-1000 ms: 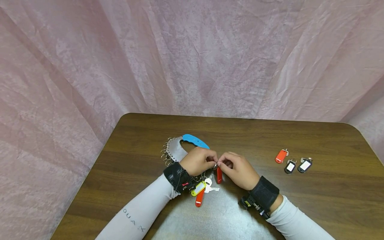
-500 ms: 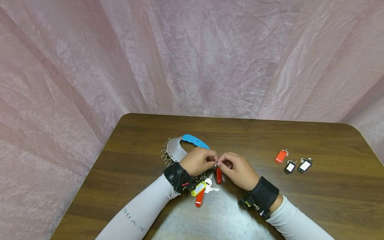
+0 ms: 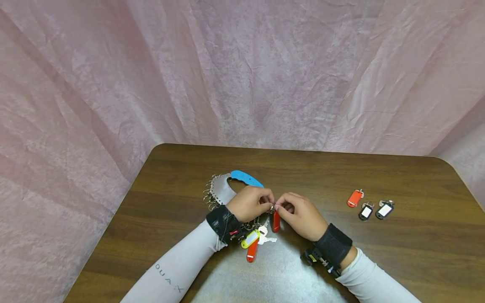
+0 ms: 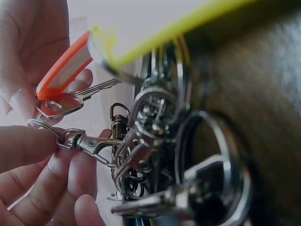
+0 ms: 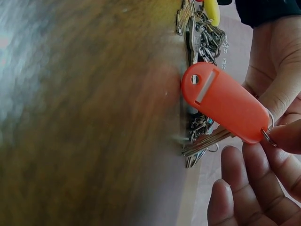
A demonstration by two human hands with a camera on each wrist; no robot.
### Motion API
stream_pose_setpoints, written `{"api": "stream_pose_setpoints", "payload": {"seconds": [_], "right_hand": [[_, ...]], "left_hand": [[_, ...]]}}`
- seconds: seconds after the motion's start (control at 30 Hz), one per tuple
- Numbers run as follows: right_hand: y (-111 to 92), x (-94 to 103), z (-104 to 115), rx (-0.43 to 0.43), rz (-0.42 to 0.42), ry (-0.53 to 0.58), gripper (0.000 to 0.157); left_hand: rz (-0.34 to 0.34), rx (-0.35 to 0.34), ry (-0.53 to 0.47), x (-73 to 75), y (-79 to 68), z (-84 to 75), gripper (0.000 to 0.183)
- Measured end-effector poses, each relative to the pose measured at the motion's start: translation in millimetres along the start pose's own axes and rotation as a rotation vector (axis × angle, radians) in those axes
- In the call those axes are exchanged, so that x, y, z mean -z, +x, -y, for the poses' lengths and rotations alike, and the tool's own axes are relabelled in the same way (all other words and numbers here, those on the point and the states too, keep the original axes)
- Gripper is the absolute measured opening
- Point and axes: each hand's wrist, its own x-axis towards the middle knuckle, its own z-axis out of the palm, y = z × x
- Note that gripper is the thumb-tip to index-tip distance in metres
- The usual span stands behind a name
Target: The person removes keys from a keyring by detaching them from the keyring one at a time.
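I have the red key tag [image 3: 276, 221] hanging just under both hands' fingertips, its split ring [image 5: 268, 136] pinched by my right hand [image 3: 301, 214]. My left hand [image 3: 250, 204] pinches a swivel clasp [image 4: 89, 143] beside it. Nearer me than the left hand lies a yellow tag [image 3: 250, 239]; beyond that hand, a blue handle [image 3: 246, 177]. Well right of my right hand lie two black tags [image 3: 365, 211].

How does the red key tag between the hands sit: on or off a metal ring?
On: the right wrist view shows a metal ring looped through the red key tag at one end.
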Motion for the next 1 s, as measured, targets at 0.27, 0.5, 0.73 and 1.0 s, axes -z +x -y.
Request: {"api": "stream_pose_setpoints", "payload": {"seconds": [0.27,0.5,0.73,1.0], "right_hand": [[-0.3,2.1,-0.9,0.0,-0.02,-0.01,0.008],[-1.1,5.8,-3.8,-0.011,-0.041,-0.023,0.004],[-2.8,11.4,-5.7,-0.017,-0.054,-0.018,0.004],[-4.9,16.2,-10.0,-0.037,-0.064,-0.033,0.004]], "left_hand": [[0.01,0.009,0.008,0.5,-0.1,-0.9,0.006],[0.018,0.018,0.003,-0.3,1.5,0.7,0.006],[0.025,0.015,-0.003,-2.9,2.4,3.5,0.006],[0.03,0.015,-0.005,-3.3,1.7,2.8,0.005]]}}
